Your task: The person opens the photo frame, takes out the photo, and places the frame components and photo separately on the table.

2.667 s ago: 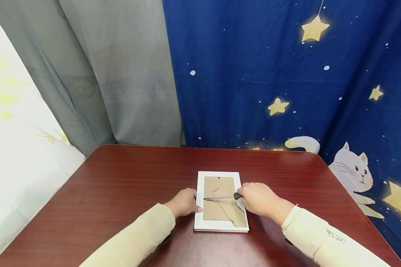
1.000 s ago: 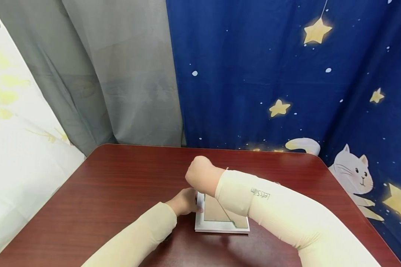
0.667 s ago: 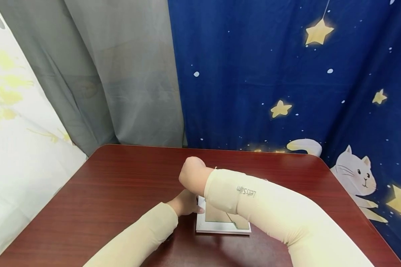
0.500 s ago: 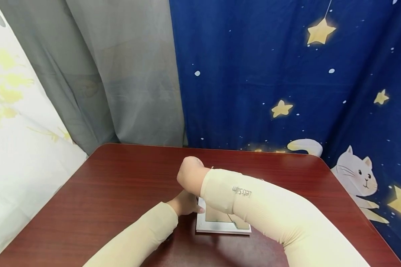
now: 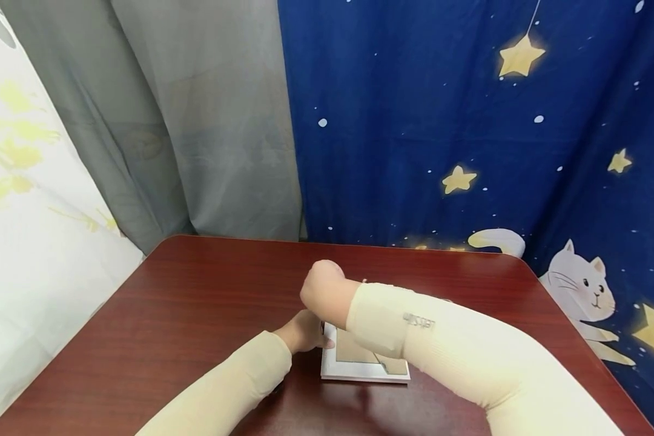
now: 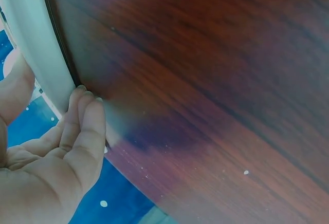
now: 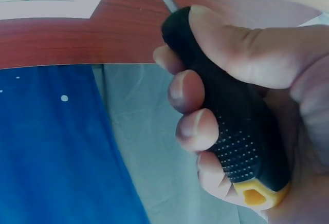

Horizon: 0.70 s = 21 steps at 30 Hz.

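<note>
A white picture frame (image 5: 367, 371) lies on the table with its brown backing board (image 5: 354, 351) facing up. My left hand (image 5: 303, 332) holds the frame's left edge, thumb on top; in the left wrist view its fingers (image 6: 87, 126) are bent against the frame's side (image 6: 38, 39). In my right hand (image 5: 324, 292) is a screwdriver (image 7: 231, 111) with a black, dotted handle and a yellow end, fingers wrapped round it. That hand is raised over the frame's far left part. The screwdriver's tip is hidden in every view, and the right forearm covers much of the frame.
The red-brown wooden table (image 5: 207, 290) spreads out on all sides of the frame. Behind it hang a grey curtain (image 5: 223, 121) and a blue curtain (image 5: 387, 121) with stars and a cat. A white cloth (image 5: 43, 290) hangs at the left.
My right hand, with the screwdriver, has gone from the frame's right side to over its far left part. It has lately shifted slightly right. The left hand stays on the frame's edge.
</note>
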Each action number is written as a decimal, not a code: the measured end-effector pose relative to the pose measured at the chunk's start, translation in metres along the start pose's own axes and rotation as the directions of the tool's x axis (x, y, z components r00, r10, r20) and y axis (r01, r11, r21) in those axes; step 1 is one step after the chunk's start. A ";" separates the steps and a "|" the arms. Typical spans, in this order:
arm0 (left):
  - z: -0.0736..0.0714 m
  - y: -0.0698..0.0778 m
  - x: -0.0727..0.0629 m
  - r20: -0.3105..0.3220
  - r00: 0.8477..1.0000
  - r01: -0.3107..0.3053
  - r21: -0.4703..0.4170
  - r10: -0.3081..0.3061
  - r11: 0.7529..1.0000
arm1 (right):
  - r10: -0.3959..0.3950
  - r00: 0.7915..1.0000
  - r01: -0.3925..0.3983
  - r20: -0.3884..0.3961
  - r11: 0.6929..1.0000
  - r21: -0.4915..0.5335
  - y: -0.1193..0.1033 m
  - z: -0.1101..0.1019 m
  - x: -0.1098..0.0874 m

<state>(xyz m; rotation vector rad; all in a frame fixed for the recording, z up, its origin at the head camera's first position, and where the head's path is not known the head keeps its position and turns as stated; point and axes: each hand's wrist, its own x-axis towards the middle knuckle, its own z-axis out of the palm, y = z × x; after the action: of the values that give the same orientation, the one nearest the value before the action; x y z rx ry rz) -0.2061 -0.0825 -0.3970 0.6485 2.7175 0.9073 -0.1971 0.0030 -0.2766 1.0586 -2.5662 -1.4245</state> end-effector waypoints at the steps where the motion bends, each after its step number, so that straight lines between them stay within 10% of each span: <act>1: 0.001 0.000 0.000 -0.002 1.000 0.017 -0.006 -0.017 1.000 | 0.011 0.999 -0.010 -0.039 1.000 0.026 0.001 0.005 -0.004; 7: 0.002 0.001 -0.001 -0.048 0.996 0.075 0.011 -0.074 0.997 | 0.090 0.978 -0.047 -0.190 0.974 0.221 0.012 0.035 -0.026; 21: 0.007 0.006 -0.007 -0.098 0.990 0.114 0.083 -0.106 0.990 | 0.194 0.977 -0.107 -0.090 0.806 0.582 0.014 0.100 -0.062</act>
<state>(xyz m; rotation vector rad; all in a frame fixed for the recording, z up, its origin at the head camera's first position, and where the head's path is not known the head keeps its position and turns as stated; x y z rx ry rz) -0.1961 -0.0780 -0.3982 0.4768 2.8581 0.8140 -0.1897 0.1176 -0.3055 0.9170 -2.9547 -0.5002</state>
